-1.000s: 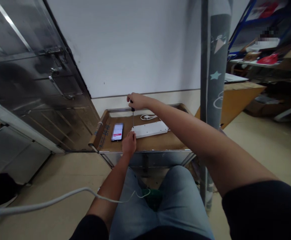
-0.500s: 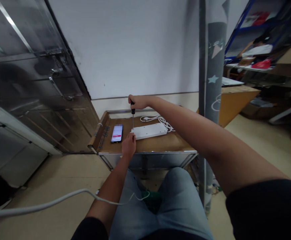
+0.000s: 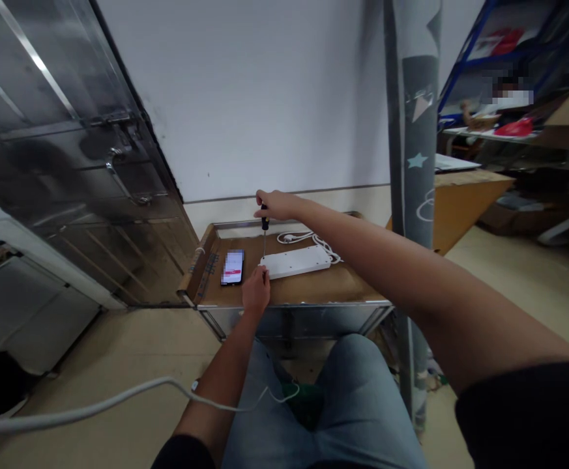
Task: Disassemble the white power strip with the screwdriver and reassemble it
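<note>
The worktop (image 3: 313, 291) is sitting low in the middle of the frame, with a metal rim and a brown card top. It is holding a phone (image 3: 232, 268), a white power strip (image 3: 294, 262) and a coiled white cord (image 3: 308, 238). The cord is running behind the power strip.

The right hand (image 3: 278, 205) is reaching out over the far side of the power strip. Its fingers (image 3: 263, 198) are curled tight around the black handle of a screwdriver (image 3: 264, 218), and the screwdriver is pointing straight down. Its thin tip is right at the left end of the power strip, but I cannot tell if it is touching.

The left hand (image 3: 255, 291) is near the phone, at the near edge of the power strip. Its fingers (image 3: 263, 275) are close together and touching the strip, but I cannot tell if they are gripping it.

The phone's screen is blurred, so it is hard to read.
</note>
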{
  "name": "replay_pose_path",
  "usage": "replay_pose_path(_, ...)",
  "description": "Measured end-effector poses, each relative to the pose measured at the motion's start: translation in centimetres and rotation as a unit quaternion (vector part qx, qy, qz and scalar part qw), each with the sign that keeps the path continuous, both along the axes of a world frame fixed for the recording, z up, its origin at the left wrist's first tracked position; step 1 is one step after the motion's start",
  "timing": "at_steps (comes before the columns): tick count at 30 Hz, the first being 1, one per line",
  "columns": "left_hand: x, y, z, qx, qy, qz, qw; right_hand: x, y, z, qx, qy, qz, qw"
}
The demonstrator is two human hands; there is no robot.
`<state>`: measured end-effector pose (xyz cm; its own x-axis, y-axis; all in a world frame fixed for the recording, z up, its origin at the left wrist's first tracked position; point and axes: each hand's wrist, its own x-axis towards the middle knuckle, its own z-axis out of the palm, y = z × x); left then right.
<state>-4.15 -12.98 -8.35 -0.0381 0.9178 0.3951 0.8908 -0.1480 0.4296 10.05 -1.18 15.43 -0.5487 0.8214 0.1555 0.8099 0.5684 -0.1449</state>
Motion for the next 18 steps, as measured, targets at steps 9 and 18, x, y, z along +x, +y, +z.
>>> replay_pose_path(9,0.02,0.08,-0.13,-0.004,-0.007,0.006,1.000,-0.35,-0.38,0.00,-0.006,0.002,0.029,1.000)
replay_pose_path(18,-0.04,0.16,-0.06,-0.010,-0.005,0.012,1.000,-0.87,-1.21,-0.74,0.042,0.035,-0.003,0.998)
